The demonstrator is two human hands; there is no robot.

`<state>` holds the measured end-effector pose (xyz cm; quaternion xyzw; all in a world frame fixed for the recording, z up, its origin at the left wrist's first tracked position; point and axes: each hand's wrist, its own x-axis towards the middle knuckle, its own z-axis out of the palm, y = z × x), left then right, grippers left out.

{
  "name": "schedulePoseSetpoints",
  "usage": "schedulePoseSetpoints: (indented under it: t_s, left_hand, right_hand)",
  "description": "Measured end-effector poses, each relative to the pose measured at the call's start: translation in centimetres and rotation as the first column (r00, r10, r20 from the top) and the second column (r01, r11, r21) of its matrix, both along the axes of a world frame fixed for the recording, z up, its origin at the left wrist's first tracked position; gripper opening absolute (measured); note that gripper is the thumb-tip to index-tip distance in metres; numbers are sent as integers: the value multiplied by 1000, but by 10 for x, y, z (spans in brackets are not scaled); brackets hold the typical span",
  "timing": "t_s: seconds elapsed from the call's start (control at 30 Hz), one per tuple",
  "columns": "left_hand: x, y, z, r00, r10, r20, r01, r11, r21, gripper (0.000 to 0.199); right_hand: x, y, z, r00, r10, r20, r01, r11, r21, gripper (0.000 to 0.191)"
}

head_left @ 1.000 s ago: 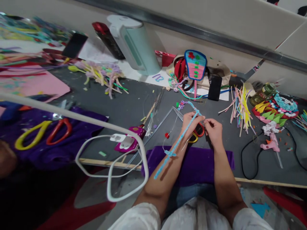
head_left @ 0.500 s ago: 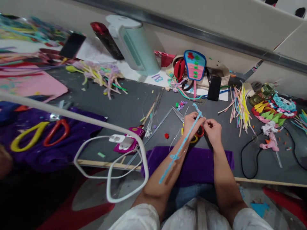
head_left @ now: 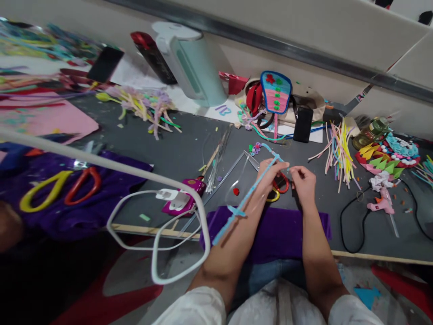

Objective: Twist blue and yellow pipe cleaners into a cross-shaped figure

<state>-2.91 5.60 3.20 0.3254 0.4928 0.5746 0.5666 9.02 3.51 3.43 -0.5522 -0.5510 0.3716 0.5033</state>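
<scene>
My left hand [head_left: 269, 175] is closed on a light blue pipe cleaner [head_left: 254, 188], which slants down left above my forearm. It carries a short blue crosspiece low down, and its thin upper end curves to the left. A finger of this hand points toward my right hand [head_left: 303, 181], which is pinched just beside it. Whatever sits between the right fingertips is too small to name. Scissors with red and yellow handles [head_left: 282, 184] lie partly hidden under my left hand. Close to my wrists is a folded purple cloth [head_left: 279, 234] on the table edge.
A white cable [head_left: 199, 198] loops across the left foreground. Left lie a magenta device [head_left: 192, 186], thin wires [head_left: 214, 169] and more scissors [head_left: 83, 185]. A pink glue gun [head_left: 382, 201] with a black cord and a pipe cleaner bundle [head_left: 340, 151] are right. A kettle [head_left: 196, 67] stands behind.
The blue pipe cleaner has tilted, its lower end swinging up and left and its upper end shifting left. My left finger now points further out; the right hand has moved slightly right.
</scene>
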Motion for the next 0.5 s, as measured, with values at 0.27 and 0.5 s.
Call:
schedulePoseSetpoints:
  t_s: [0.27, 0.5]
  left_hand:
    - [-3, 3, 2, 939, -111, 326, 138, 989, -60, 36]
    - [-3, 3, -5, 912, -288, 293, 288, 957, 43, 29]
  right_hand:
    - [7, 2, 5, 825, 83, -559, -258, 935, -243, 30]
    - [6, 2, 5, 732, 133, -668, -346, 917, -197, 23]
